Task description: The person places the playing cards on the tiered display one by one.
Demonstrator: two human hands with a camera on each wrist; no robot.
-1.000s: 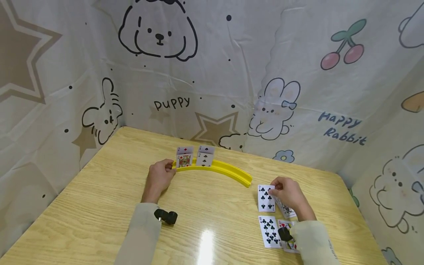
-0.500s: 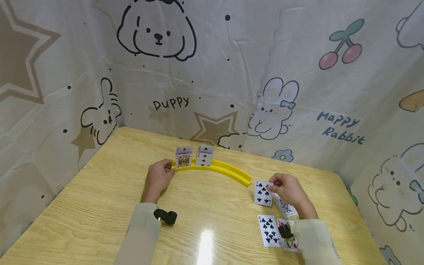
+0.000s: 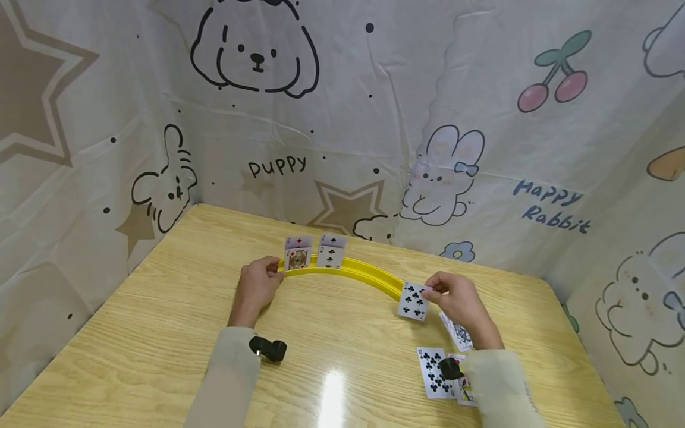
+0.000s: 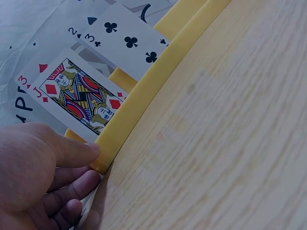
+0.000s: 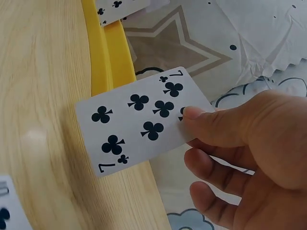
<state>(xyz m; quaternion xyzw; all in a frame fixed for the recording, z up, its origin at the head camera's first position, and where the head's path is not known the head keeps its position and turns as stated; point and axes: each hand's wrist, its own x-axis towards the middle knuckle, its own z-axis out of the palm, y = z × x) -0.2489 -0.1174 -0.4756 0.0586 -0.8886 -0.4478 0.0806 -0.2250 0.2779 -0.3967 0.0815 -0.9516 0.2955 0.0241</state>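
Head view: your left hand (image 3: 258, 288) pinches the yellow rack (image 3: 369, 277), probably steadying it; your right hand (image 3: 459, 302) pinches the seven of clubs (image 3: 411, 303) high, bottom free, by the rack's right end.

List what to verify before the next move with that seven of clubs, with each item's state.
1. Seven of clubs pinched by the right hand: ok.
2. Yellow holder gripped at one end by the left hand: ok.
3. Jack of diamonds and three of clubs standing in the holder: ok.
4. Seven's lower edge in the groove: not ok, outside it.
5. Seven touching the holder: cannot tell.
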